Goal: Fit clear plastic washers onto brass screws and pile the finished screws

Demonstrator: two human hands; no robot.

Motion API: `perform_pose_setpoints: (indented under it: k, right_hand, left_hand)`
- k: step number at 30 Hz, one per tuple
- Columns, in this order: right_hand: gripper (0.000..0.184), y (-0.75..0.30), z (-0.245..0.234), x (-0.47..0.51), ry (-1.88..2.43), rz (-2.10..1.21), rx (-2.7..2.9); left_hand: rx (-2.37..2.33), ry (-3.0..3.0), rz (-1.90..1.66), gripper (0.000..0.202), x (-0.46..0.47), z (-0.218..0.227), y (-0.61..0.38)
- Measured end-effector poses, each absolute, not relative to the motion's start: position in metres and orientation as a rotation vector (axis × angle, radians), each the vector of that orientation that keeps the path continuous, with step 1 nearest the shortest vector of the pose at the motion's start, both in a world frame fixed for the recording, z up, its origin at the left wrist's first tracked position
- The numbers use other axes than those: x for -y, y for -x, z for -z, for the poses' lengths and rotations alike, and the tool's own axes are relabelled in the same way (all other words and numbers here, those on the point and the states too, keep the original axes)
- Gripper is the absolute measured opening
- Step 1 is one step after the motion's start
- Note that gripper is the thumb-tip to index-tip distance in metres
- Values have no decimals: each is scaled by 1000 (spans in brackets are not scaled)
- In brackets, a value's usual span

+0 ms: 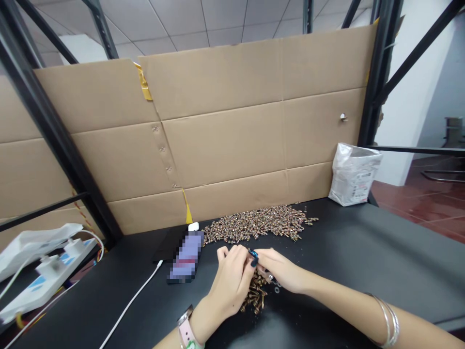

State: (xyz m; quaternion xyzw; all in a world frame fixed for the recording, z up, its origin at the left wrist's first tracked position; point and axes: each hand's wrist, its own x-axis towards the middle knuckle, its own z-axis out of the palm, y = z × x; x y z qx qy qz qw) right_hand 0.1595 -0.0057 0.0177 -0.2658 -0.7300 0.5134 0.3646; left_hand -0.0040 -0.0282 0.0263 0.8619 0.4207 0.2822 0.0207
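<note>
My left hand [232, 278] and my right hand [283, 269] meet at the middle of the black table, fingertips pressed together. Both are closed, and whatever sits between the fingers is hidden or too small to name. Dark polish shows on the nails. Beneath and between the hands lies a small heap of brass-coloured screws [256, 296]. A few small washers [277, 289] rest by the right hand's fingers. Farther back, a wide pile of similar small metal screws [257, 223] spreads along the cardboard.
A phone [187, 257] lies left of the hands beside a white cable [134, 300]. At far left is a white power strip [47, 281] with plugs. Cardboard [225, 131] walls off the back. A white plastic bag [354, 174] stands at the back right corner.
</note>
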Motion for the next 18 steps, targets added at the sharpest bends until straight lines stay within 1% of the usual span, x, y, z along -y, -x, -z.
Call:
perform_pose_setpoints:
  k: [4, 9, 13, 18]
  right_hand:
    - [43, -156, -16, 9, 712, -1365, 1821]
    - [39, -154, -17, 17, 705, -1238, 1829]
    - [39, -154, -21, 21, 688, -1120, 1876]
    - [39, -153, -19, 19, 707, -1192, 1867]
  left_hand:
    - [-1263, -2688, -897, 26, 28, -24, 4]
    - [-1207, -2558, -1051, 32, 25, -18, 1]
    - [-1196, -2444, -1063, 36, 28, -20, 0]
    - [-1307, -2523, -1031, 25, 32, -22, 2]
